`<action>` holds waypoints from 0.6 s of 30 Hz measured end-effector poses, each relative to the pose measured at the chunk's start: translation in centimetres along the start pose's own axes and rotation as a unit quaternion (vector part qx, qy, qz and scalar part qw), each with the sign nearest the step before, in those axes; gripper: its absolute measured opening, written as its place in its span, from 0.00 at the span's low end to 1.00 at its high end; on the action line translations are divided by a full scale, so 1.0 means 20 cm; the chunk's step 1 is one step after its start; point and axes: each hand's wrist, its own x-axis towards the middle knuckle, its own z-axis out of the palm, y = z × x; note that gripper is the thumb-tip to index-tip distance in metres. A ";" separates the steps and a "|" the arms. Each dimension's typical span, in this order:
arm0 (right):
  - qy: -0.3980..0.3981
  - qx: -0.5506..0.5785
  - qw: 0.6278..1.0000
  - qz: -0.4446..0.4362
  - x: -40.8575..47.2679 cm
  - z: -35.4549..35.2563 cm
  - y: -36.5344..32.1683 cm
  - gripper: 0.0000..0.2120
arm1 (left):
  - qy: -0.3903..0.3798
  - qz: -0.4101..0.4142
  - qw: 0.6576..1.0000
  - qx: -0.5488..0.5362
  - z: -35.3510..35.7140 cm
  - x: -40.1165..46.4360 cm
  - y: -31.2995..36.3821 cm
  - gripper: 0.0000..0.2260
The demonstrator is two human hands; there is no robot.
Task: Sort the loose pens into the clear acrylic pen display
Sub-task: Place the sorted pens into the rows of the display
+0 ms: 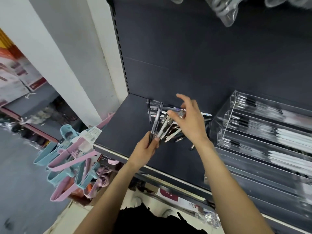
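Loose pens (152,108), black, grey and white, lie in a heap at the back of a dark shelf (121,129). My left hand (144,152) is shut on a fanned bundle of pens (160,125), held upright over the shelf. My right hand (190,119) hovers just right of the bundle, fingers spread, thumb and fingers touching the bundle's upper ends; whether it grips one I cannot tell. The clear acrylic pen display (263,132) stands on the shelf's right side, its stepped compartments holding rows of black and white pens.
Pink and blue plastic hangers (67,159) hang off a hook left of the shelf. A few pens and caps (192,146) lie near the display's left wall. Clear packaged goods (226,10) hang above. Boxes sit on the lower shelf (177,198).
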 end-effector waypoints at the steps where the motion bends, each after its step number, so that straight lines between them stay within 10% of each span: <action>1: -0.028 -0.016 0.999 -0.019 0.00 0.00 -0.03 0.23 | 0.015 0.015 0.996 0.086 0.00 0.00 -0.01 0.05; 4: -0.111 0.019 0.994 0.004 0.03 0.04 -0.08 0.13 | 0.029 0.043 0.967 0.250 -0.02 -0.02 -0.02 0.10; 9: -0.135 0.112 0.984 0.043 0.04 0.08 -0.09 0.05 | 0.036 0.039 0.971 0.232 -0.06 -0.05 -0.03 0.13; 18: 0.116 0.193 0.973 0.054 -0.01 -0.05 -0.06 0.07 | 0.000 0.003 0.998 0.068 -0.12 -0.01 -0.08 0.08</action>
